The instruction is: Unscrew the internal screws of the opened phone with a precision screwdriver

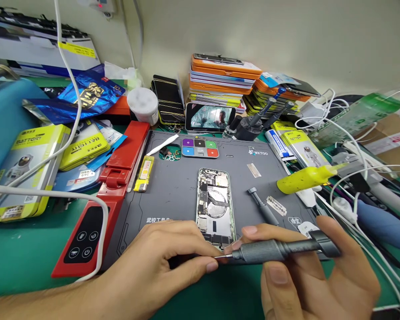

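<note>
An opened phone [215, 204] with its back off lies in the middle of the grey work mat [173, 186], its inner parts showing. My right hand [313, 275] grips a grey metal screwdriver [276, 250] held level, tip pointing left. My left hand [160, 266] pinches at the screwdriver's thin tip just in front of the phone's near end; whether a small part sits between thumb and forefinger I cannot tell.
On the mat lie a second screwdriver [262, 206], a razor blade [276, 206], a coloured screw tray [200, 148], a yellow lighter [144, 173]. A red device [96, 213] lies left, a yellow bottle [303, 178] right, battery boxes [23, 173] far left, stacked phones [220, 80] behind.
</note>
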### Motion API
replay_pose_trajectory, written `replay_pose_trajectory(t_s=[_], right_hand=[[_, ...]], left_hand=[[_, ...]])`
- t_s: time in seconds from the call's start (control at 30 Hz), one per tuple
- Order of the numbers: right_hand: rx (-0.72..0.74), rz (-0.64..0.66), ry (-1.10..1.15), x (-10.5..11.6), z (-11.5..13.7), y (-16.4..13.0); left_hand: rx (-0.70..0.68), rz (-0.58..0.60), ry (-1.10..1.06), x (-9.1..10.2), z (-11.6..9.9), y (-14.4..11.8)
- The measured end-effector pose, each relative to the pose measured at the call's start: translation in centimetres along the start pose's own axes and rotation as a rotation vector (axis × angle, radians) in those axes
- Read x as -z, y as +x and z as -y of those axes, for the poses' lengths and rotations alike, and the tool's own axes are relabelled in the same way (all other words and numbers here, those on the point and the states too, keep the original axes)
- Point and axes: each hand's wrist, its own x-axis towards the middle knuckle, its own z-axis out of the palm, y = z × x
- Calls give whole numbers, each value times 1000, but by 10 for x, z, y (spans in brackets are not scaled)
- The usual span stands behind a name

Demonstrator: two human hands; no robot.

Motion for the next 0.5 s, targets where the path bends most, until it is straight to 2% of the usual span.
replay_pose_trajectory(t_s=[0.5], right_hand=[[15,20,-36,1,-1,1]], left_hand=[[12,12,25,0,-2,1]])
